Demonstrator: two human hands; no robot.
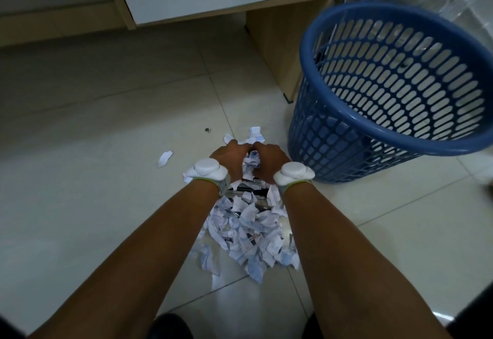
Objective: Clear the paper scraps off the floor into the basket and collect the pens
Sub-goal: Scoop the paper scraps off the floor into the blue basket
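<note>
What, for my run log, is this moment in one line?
stage: gathering | left hand: on paper scraps, grip hidden | right hand: same | pens: among scraps | basket: upright, beside scraps

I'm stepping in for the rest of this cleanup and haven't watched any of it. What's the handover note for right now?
Hands: left hand and right hand are at the far end of the heap of paper scraps, fingers curled down into it. Whether they grip anything is hidden.
The pens are dark and lie half buried in the heap between the wrists.
The basket stands upright right of the heap, with no scraps visible inside.
One stray scrap lies left of the heap, and a second scrap lies just beyond the hands.
Done: nothing visibly binned.
Left: all scraps into the basket, pens collected.
</note>
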